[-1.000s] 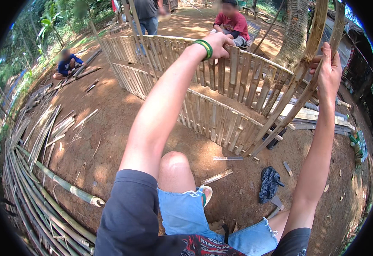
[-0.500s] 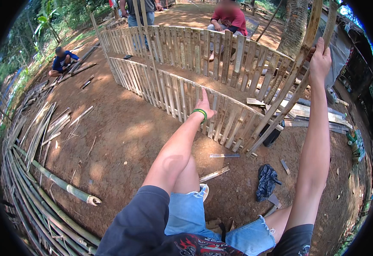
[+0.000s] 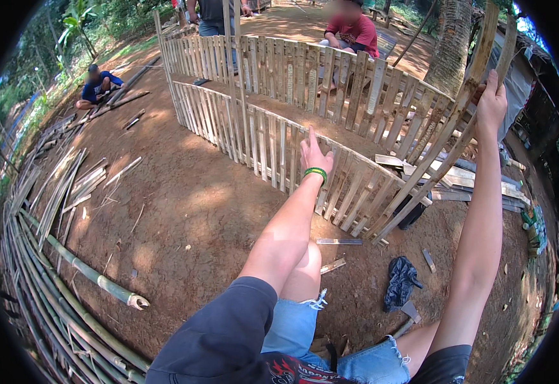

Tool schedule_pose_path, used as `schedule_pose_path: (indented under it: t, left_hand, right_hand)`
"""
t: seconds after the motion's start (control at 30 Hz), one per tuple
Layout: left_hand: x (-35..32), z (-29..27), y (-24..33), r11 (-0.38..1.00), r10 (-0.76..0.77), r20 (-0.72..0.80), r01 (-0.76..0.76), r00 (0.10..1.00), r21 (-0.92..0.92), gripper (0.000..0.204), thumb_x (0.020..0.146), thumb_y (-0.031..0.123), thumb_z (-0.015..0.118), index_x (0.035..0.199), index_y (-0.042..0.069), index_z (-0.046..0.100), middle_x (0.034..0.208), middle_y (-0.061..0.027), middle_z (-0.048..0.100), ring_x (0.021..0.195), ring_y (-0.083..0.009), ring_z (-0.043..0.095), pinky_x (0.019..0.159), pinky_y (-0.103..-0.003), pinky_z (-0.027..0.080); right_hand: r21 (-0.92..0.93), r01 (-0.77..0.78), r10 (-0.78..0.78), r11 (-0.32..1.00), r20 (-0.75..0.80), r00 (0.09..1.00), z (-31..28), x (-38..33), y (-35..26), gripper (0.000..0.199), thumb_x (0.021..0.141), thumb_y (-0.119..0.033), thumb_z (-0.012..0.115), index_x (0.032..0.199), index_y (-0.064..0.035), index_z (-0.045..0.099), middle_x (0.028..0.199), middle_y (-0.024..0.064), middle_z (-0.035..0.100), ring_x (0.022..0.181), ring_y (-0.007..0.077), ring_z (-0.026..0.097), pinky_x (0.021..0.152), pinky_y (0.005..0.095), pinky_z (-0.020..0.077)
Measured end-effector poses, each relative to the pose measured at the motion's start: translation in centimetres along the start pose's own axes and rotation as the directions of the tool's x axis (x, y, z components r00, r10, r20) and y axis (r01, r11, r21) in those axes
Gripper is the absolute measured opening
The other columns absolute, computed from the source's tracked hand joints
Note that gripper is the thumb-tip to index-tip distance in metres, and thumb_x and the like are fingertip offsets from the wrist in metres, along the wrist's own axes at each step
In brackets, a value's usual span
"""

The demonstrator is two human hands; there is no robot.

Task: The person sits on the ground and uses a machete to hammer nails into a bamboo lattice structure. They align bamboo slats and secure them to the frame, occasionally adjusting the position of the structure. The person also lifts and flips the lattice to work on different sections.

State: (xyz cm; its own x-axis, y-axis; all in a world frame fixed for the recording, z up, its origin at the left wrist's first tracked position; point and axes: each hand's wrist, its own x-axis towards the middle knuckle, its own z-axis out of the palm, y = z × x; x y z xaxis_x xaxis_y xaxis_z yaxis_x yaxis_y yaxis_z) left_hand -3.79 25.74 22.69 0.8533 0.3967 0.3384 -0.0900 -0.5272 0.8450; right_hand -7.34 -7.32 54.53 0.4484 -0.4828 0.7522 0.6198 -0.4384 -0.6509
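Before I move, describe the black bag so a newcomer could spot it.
Find the long slatted bamboo fence, then its right end. Below that, on the brown soil left of the right forearm, lies the bag, its crumpled, shiny black plastic unlike the small pale pieces nearby.

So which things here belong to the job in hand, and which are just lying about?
Likely the job:
fence, left hand in front
poles, right hand gripping

Likely just lying about:
bag
hatchet
green bamboo
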Motion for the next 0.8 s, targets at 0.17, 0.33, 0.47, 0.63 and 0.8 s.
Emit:
schedule_pose_path:
  t: [0.17,0.33,0.47,0.63,0.8]
  left_hand:
    - [2.1,0.2,-9.0,0.894,-0.427,0.135,0.44,0.894,-0.088,0.09,0.081,0.029,0.078,0.155,0.002,0.034,0.148,-0.0333,0.046,0.14,-0.0428,0.046,0.118,-0.044,0.038]
    - [1.2,0.3,-28.3,0.75,-0.594,0.372,0.658,0.713,-0.066,0.047,0.093,0.03,0.071,0.128,0.001,0.06,0.093,-0.0083,0.069,0.075,-0.017,0.065,0.062,-0.038,0.052]
    - [-6.2,6.9,-32.0,0.609,-0.669,0.33,0.746,0.666,-0.269,0.046,0.093,0.029,0.072,0.127,0.001,0.059,0.084,-0.0016,0.063,0.068,-0.0118,0.057,0.057,-0.034,0.046]
    - [-8.3,9.9,-28.4,0.668,-0.643,0.156,0.649,0.75,-0.364,0.077,0.085,0.036,0.079,0.145,-0.003,0.049,0.121,-0.0206,0.068,0.112,-0.0276,0.065,0.099,-0.037,0.048]
    - [-4.7,9.0,-22.8,0.679,-0.634,0.033,0.577,0.773,-0.454,0.089,0.089,0.047,0.074,0.152,-0.004,0.038,0.139,-0.0265,0.053,0.129,-0.0363,0.054,0.111,-0.044,0.04]
  right_hand:
    - [0.015,-0.001,0.0,1.0,0.019,1.0,-0.4,0.3,1.1,0.05,0.102,-0.054,0.058,0.096,-0.0037,0.06,0.075,0.0024,0.06,0.065,0.0116,0.061,0.062,0.0278,0.0519]
    - [0.145,-0.024,0.025,0.989,-0.007,1.0,-0.3,1.0,0.9,0.043,0.102,-0.049,0.061,0.099,-0.0065,0.063,0.076,-0.0007,0.059,0.067,0.0097,0.058,0.065,0.0278,0.0505]
    - [0.179,-0.026,0.018,0.983,0.045,0.999,-1.9,1.2,1.0,0.034,0.103,-0.044,0.06,0.1,-0.0109,0.062,0.08,-0.003,0.058,0.07,0.0094,0.057,0.068,0.0286,0.0497]
    - [0.136,-0.009,-0.01,0.991,0.139,0.99,-2.7,0.4,0.8,0.032,0.105,-0.043,0.058,0.102,-0.0114,0.061,0.086,-0.0015,0.058,0.076,0.0101,0.058,0.073,0.0296,0.0493]
    - [-0.344,0.073,-0.03,0.936,0.131,0.991,-4.2,-0.7,-1.1,0.044,0.107,-0.049,0.05,0.112,-0.0076,0.063,0.089,0.0007,0.061,0.078,0.0119,0.058,0.078,0.0315,0.0495]
